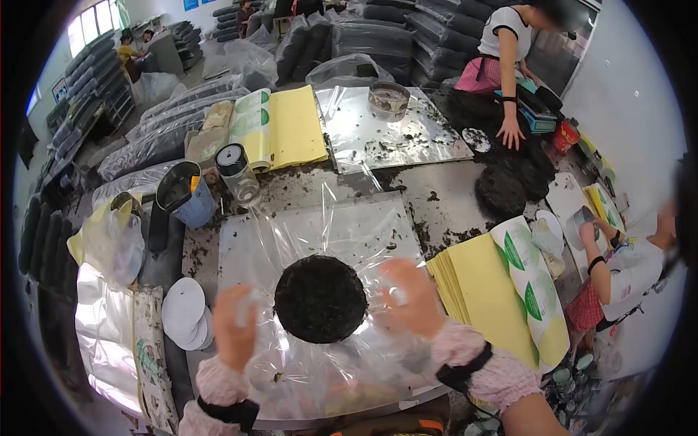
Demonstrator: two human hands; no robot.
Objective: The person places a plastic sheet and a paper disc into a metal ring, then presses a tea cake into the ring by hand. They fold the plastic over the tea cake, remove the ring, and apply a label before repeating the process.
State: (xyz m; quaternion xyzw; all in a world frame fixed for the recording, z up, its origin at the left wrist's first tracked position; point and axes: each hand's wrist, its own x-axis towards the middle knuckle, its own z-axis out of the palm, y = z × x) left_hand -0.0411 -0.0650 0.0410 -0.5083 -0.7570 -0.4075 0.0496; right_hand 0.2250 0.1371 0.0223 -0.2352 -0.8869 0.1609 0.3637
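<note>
A dark, round, flat-topped cake of crumbly material sits in front of me on a sheet of clear plastic film. Creases in the film radiate outward from the cake. To its left, my left hand has its fingers curled in on a bit of the film. On the other side, my right hand is closed on the film too, its fingers slightly smeared by motion. Neither hand touches the cake. Beneath the film lies a shiny metal board dotted with dark crumbs.
Yellow paper sheets lie right, white discs left. Behind stand a blue bucket, a clear jar and a metal ring on another board. Two people work at right, beside dark piled material.
</note>
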